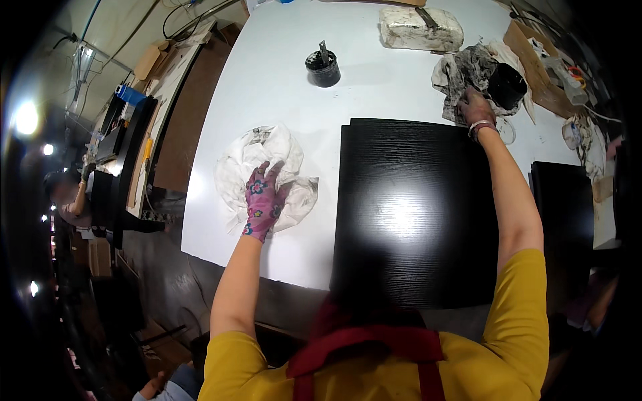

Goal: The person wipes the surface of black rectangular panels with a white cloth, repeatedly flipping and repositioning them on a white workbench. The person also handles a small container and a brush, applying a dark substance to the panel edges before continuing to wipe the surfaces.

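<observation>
My left hand [263, 200], in a pink flowered glove, rests on a crumpled white cloth [231, 167] at the left of the white table; its fingers are stretched apart over the folds. Farther off on the right, my right hand [477, 107] has its fingers curled onto a rag [461, 70] smeared with black. Beside that hand a black tub [507, 87] sits on the rag. Between my arms lie black wood-grained panels [408, 207], stacked with their edges slightly offset, near the table's front edge.
A small black pot [323, 72] with a blade-like tool in it stands on the white table [281, 80]. Behind it is a white wrapped block [420, 30]. A cardboard box [535, 60] and further black panels [563, 207] are on the right. Another person [77, 200] is at far left.
</observation>
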{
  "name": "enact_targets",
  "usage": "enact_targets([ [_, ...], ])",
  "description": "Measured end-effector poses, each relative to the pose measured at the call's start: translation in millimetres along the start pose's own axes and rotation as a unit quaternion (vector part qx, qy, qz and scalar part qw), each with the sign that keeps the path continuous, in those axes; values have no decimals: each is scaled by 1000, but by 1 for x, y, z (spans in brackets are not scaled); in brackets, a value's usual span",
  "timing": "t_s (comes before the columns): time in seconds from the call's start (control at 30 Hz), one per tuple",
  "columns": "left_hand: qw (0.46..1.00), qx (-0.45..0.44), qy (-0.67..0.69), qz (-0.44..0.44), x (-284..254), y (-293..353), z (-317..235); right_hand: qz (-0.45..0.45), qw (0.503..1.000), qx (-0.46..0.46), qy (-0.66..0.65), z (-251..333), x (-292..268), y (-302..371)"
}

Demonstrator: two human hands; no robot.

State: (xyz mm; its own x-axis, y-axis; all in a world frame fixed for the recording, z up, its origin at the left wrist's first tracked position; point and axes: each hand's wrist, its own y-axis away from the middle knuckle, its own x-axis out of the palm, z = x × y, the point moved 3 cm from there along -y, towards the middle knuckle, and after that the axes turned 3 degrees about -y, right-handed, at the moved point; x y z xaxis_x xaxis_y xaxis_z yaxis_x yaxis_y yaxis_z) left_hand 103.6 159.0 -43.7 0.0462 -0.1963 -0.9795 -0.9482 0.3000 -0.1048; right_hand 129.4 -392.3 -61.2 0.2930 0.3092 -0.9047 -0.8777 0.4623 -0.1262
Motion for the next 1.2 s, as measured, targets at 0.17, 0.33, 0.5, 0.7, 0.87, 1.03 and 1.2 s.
enact_targets([
  [0.17, 991, -4, -17, -135, 19, 4, 10, 1, 1000, -13, 14, 10, 0, 10],
  [0.33, 992, -35, -22, -123, 16, 0, 6, -43, 996, -3, -76, 15, -27, 23],
  [0.5, 999, 16, -46, -5, -3, -23, 17, 8, 753, 104, -650, 3, -50, 48],
  [0.7, 982, 151, -92, -73, -35, -19, -44, 181, 612, 112, -761, 31, -61, 101],
  [0.87, 931, 356, 85, 8, -6, 19, -174, 249, 578, 56, -775, 68, -48, 109],
  [1.03, 924, 373, 84, 24, 28, 28, -210, 282, 671, 53, -683, 98, -22, 87],
  [1.2, 927, 361, 101, -7, 29, 30, -209, 297, 827, -56, -474, 166, 2, 58],
])
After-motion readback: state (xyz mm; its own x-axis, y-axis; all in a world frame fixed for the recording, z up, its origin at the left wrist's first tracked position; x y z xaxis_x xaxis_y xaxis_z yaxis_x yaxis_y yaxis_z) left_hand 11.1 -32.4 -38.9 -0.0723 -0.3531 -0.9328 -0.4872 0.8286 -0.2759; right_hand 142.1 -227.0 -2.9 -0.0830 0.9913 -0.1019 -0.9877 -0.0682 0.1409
